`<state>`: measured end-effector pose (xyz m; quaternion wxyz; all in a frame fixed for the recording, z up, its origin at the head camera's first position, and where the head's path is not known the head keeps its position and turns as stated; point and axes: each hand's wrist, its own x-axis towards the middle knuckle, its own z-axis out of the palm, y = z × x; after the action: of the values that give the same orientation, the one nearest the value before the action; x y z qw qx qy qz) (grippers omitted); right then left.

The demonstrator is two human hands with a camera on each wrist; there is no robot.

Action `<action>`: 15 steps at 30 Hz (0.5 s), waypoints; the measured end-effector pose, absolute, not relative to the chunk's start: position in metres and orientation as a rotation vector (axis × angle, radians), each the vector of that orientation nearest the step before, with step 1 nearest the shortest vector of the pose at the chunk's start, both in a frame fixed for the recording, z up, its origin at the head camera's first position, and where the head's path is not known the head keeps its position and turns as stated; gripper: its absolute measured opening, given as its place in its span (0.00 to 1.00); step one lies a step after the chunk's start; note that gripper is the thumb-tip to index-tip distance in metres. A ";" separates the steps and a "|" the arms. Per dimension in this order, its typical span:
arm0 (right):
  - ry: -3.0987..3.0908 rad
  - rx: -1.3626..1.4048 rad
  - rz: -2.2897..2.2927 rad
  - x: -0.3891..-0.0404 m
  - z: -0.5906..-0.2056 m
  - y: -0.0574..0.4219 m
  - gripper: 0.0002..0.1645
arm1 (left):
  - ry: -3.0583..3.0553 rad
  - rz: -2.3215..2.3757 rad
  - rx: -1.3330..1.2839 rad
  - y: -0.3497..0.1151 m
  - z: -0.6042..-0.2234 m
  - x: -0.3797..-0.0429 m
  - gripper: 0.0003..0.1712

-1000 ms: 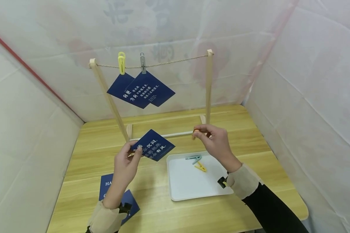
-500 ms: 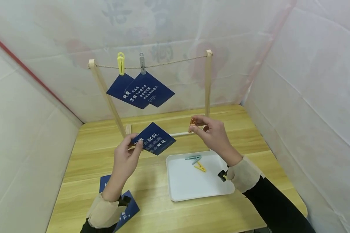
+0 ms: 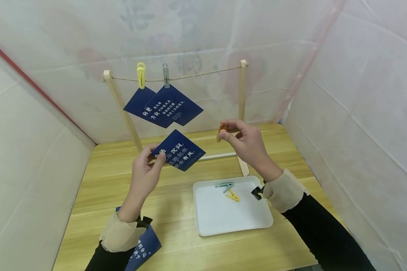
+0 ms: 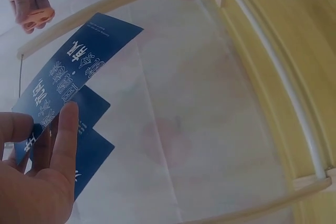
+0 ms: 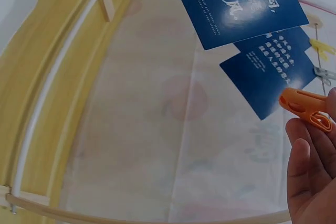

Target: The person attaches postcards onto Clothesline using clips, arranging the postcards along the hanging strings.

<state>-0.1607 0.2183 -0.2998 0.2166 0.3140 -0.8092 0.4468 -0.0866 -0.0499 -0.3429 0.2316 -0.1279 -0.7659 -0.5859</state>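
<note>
My left hand (image 3: 146, 169) pinches a dark blue card (image 3: 179, 150) with white lettering by its left corner, thumb on the printed face. To the right, my right hand (image 3: 247, 145) holds an orange clothespin (image 5: 304, 106) between thumb and fingers. Above the held card, two similar blue cards hang overlapping from a twine line (image 3: 203, 75). A yellow clothespin (image 3: 141, 75) clips the rear card (image 3: 135, 102), and a grey clothespin (image 3: 166, 75) clips the front card (image 3: 183, 107). The held card overlaps the hanging ones in the left wrist view.
The twine runs between two wooden posts (image 3: 242, 94) joined low down by a white rod (image 3: 218, 156). A white tray (image 3: 230, 220) bears a teal clothespin (image 3: 226, 185) and a yellow clothespin (image 3: 233, 195). Another blue card (image 3: 146, 246) lies partly under the left forearm.
Both hands have risen toward the line, the left with the card and the right with the orange clothespin. The hanging cards and the tray's clothespins stay as they were.
</note>
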 end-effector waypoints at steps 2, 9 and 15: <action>-2.241 0.879 1.241 -0.159 -0.289 0.214 0.14 | -2.095 -1.612 -0.351 -0.050 -0.339 -0.091 0.10; -2.224 0.894 1.287 -0.162 -0.275 0.208 0.12 | -2.084 -1.640 -0.363 -0.047 -0.325 -0.105 0.11; -2.179 0.901 1.334 -0.170 -0.266 0.201 0.08 | -2.079 -1.626 -0.391 -0.046 -0.315 -0.118 0.11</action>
<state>-0.1702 0.2014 -0.2655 0.2143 0.3248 -0.7857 0.4810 -0.1180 -0.0458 -0.3145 0.2347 -0.1424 -0.7574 -0.5925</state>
